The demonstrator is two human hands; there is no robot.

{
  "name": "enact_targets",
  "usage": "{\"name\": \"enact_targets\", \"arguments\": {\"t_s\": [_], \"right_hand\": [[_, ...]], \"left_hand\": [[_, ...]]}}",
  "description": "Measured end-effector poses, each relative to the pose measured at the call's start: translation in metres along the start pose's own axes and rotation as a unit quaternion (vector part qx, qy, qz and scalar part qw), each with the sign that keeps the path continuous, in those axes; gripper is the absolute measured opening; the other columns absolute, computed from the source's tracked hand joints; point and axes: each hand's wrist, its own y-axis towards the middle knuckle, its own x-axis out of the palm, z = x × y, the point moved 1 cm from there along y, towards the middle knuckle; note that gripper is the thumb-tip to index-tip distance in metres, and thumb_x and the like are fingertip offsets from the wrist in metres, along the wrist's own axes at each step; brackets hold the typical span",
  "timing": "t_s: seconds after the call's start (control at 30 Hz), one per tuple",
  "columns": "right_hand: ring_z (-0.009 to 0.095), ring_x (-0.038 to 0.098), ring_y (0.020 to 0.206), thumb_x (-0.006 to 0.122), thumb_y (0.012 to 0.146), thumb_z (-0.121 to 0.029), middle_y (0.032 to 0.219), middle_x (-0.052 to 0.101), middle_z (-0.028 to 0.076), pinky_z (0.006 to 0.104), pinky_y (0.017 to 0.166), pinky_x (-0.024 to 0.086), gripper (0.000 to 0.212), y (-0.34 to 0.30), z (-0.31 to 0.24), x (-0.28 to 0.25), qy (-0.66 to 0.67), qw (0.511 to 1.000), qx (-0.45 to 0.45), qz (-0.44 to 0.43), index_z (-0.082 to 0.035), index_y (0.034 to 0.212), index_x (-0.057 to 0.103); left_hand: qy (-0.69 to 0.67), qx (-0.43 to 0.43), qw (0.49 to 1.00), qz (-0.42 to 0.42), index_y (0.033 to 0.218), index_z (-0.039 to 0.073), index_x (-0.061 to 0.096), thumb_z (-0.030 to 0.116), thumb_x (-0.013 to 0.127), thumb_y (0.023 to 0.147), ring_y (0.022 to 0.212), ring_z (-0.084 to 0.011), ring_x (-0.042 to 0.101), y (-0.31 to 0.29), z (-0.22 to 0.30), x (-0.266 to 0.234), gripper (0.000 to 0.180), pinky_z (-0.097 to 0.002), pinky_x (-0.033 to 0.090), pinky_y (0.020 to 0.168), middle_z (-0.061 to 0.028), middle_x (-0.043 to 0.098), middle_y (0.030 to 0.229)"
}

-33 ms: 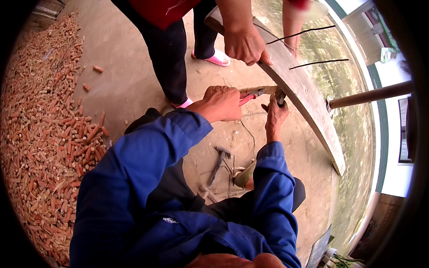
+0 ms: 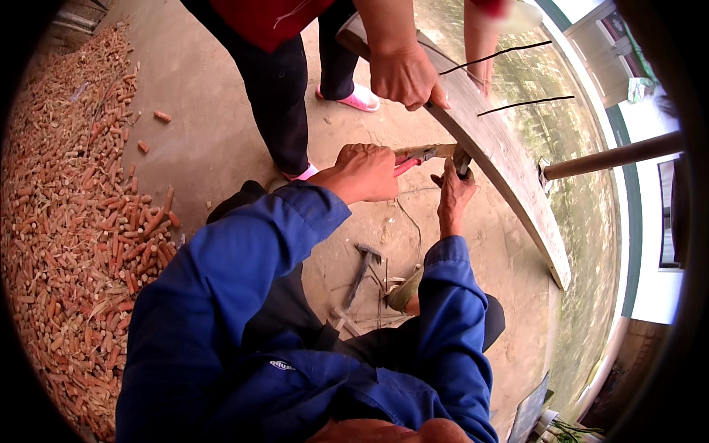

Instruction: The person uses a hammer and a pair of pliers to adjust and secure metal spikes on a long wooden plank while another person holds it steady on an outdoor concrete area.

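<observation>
Near the centre of the frame, the person's left hand point(image 2: 362, 173) is closed in a fist from which the red handles of a pair of pliers point(image 2: 407, 165) stick out, apparently clamped on them. The right hand point(image 2: 457, 193), a little to its right and apart from it, has its fingers up against a small dark block point(image 2: 461, 158) beside the near edge of a long wooden board point(image 2: 509, 151); whether they grip it firmly I cannot tell. The board runs from the upper middle down to the right of the frame, and a wooden strip point(image 2: 444, 150) reaches toward it from behind the pliers. A co-worker's hand point(image 2: 405, 77) holds the board's edge at upper centre, and two thin dark wires point(image 2: 526, 102) stand out from it at upper right. The step in hand looks like close work with the pliers while the board is kept steady; what their tips bite on is too small to tell. The next move seems to call for a firm left grip, right fingers clear of the tips, and no shift of the board. A hammer point(image 2: 360, 277) lies on the ground at lower centre.
</observation>
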Motion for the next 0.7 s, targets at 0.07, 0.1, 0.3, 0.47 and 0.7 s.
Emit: {"name": "enact_targets", "arguments": {"t_s": [0.07, 0.1, 0.3, 0.47, 0.7], "right_hand": [[0.011, 0.057, 0.062, 0.066, 0.084, -0.02, 0.083, 0.059, 0.008, 0.0296, 0.055, 0.059, 0.033, 0.0, 0.0, -0.004, 0.002, 1.0, 0.012, -0.011, 0.009, 0.097, 0.056], [0.012, 0.058, 0.061, 0.067, 0.083, -0.02, 0.082, 0.059, 0.008, 0.0296, 0.055, 0.059, 0.035, 0.0, 0.001, -0.007, -0.004, 1.0, 0.016, -0.009, 0.009, 0.098, 0.056], [0.014, 0.059, 0.061, 0.071, 0.082, -0.021, 0.082, 0.06, 0.009, 0.0294, 0.053, 0.057, 0.039, -0.003, 0.0, -0.008, 0.015, 1.0, 0.011, -0.019, 0.009, 0.101, 0.057], [0.013, 0.057, 0.059, 0.072, 0.081, -0.021, 0.077, 0.058, 0.007, 0.03, 0.053, 0.057, 0.038, -0.009, -0.008, -0.005, 0.012, 1.0, 0.019, -0.014, 0.009, 0.1, 0.057], [0.012, 0.053, 0.053, 0.074, 0.081, -0.026, 0.065, 0.053, 0.004, 0.0323, 0.052, 0.058, 0.034, -0.005, -0.004, -0.002, 0.048, 0.997, 0.051, -0.036, 0.001, 0.089, 0.056]], "left_hand": [[0.004, 0.001, 1.0, 0.003, 0.087, -0.004, 0.066, 0.023, 0.056, 0.078, 0.086, -0.0391, 0.065, 0.003, 0.001, 0.002, 0.03, -0.0448, 0.05, 0.077, -0.0279, 0.065, 0.086], [0.005, 0.005, 1.0, 0.005, 0.087, -0.004, 0.066, 0.023, 0.056, 0.077, 0.086, -0.039, 0.065, 0.005, 0.0, 0.005, 0.03, -0.0448, 0.05, 0.077, -0.0278, 0.065, 0.087], [0.029, -0.004, 1.0, -0.005, 0.087, -0.003, 0.066, 0.024, 0.057, 0.077, 0.086, -0.0384, 0.065, 0.011, -0.001, 0.009, 0.031, -0.045, 0.05, 0.077, -0.0267, 0.065, 0.087], [0.033, -0.008, 0.999, 0.013, 0.087, -0.002, 0.066, 0.026, 0.058, 0.077, 0.087, -0.038, 0.065, 0.016, -0.003, 0.01, 0.031, -0.0453, 0.05, 0.077, -0.0255, 0.065, 0.087], [0.043, -0.003, 0.999, 0.019, 0.089, -0.001, 0.064, 0.027, 0.058, 0.077, 0.087, -0.0381, 0.064, 0.022, -0.003, -0.001, 0.032, -0.0456, 0.049, 0.078, -0.0247, 0.065, 0.087]]}}
